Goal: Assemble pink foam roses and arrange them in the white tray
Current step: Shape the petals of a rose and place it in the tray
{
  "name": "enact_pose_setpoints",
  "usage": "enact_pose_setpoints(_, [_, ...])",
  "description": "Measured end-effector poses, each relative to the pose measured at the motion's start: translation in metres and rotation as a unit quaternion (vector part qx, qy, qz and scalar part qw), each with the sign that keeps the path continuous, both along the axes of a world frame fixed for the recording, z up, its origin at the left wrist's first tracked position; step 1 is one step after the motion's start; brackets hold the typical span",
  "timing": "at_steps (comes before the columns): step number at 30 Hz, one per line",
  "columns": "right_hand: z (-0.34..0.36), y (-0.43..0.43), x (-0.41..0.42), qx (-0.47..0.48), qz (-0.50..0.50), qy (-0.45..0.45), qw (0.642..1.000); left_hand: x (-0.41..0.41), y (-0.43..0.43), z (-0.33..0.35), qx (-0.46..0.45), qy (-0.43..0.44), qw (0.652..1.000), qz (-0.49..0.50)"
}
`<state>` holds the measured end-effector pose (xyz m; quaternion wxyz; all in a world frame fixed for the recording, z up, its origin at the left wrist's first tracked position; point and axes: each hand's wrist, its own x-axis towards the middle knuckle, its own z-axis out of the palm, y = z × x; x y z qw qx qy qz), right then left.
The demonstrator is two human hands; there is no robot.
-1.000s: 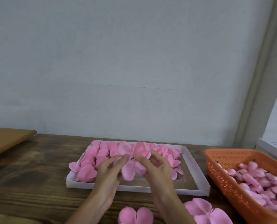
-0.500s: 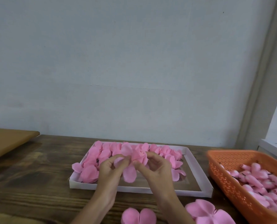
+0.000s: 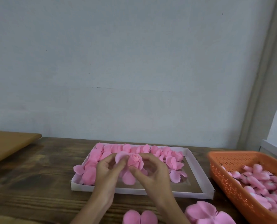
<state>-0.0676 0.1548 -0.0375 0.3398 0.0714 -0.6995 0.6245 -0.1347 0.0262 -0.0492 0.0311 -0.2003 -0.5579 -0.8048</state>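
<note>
Gripping 1 rose [image 3: 135, 160] above 1 tray [image 3: 191, 195]: left hand [image 3: 106, 173], right hand [image 3: 154, 175].

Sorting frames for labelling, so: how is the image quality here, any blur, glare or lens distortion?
Head view: even, soft light, no glare, faint shadows in the white tray. Head view: slightly soft overall; the rose between left hand and right hand reads clearly. Head view: the wall trim at right leans, likely wide-angle distortion.
</note>
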Motion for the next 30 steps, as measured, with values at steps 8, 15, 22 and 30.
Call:
enact_pose_setpoints(8, [0.0,-0.001,0.003,0.017,0.023,0.005,1.0,-0.003,-0.001,-0.003,0.006,-0.006,0.998,0.065])
enact_pose_setpoints(15, [0.002,0.0,0.005,0.067,0.008,-0.005,0.998,0.001,-0.002,0.003,-0.036,0.034,0.998,0.045])
enact_pose_setpoints(22, [0.006,0.003,0.008,0.101,-0.01,-0.017,0.995,0.002,-0.005,0.009,-0.058,0.082,0.995,0.011])
enact_pose_setpoints(30, [0.008,0.0,0.009,0.1,-0.017,-0.022,0.995,0.002,-0.009,0.012,-0.072,0.105,0.992,0.021])
